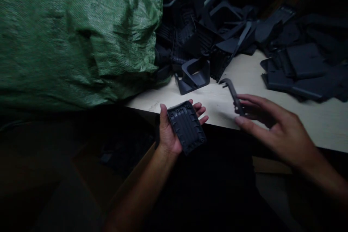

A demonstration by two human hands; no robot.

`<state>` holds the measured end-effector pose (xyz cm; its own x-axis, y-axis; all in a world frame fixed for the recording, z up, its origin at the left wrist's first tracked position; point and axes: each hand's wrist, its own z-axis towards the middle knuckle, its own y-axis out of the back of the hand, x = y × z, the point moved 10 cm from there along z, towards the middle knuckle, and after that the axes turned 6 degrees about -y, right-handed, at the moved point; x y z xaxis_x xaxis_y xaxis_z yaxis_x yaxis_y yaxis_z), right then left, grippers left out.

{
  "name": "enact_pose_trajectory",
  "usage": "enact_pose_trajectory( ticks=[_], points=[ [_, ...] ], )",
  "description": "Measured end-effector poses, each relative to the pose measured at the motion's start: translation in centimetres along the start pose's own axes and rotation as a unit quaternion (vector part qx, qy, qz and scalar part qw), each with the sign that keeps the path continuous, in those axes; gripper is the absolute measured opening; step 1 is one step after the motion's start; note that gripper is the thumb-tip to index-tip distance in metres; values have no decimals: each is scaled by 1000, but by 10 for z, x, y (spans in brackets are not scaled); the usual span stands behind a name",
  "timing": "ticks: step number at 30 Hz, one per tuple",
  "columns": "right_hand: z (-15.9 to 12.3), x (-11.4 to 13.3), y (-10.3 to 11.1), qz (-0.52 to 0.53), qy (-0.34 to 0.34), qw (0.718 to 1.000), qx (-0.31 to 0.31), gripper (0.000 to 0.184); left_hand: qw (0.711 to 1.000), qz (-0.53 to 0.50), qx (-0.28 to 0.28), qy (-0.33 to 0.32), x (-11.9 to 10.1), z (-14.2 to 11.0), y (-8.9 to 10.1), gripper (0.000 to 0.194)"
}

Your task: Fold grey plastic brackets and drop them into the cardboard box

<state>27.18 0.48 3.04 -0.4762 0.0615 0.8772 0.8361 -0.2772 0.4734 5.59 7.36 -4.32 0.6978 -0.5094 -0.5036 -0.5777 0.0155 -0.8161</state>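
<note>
My left hand (170, 136) is palm up, holding a black plastic housing half (187, 127) with its ribbed inner side and screw posts facing up. The thumb lies along its left edge, and the fingertips show past its right edge. To the right, my right hand (274, 130) pinches a thin, curved dark plastic part (231, 92) between thumb and fingers, held on edge above the table. The two pieces are apart. Just beyond my left hand, a dark angular plastic bracket (193, 76) with an opening rests on the table.
A large green woven sack (81, 40) fills the left. Dark plastic parts (201, 32) are heaped at the back of the pale table (312, 123). More flat dark pieces (304, 65) are stacked at the right. Below the table edge, a cardboard box (92, 181) stands in shadow.
</note>
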Motion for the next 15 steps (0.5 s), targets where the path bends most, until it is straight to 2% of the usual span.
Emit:
enact_pose_trajectory(
  ticks=[3,5,8,15],
  points=[
    [-29,50,-39,-20,71,997,31,61,1000,4,-26,3,2,4,2,82],
    [-36,65,-61,-32,98,994,40,63,999,18,-33,7,3,7,1,84],
    [-32,64,-81,-34,104,993,45,63,999,37,-22,-2,2,12,-6,89],
    [-27,53,-99,-44,101,992,55,60,996,54,-39,-52,-2,14,-8,77]
  ],
)
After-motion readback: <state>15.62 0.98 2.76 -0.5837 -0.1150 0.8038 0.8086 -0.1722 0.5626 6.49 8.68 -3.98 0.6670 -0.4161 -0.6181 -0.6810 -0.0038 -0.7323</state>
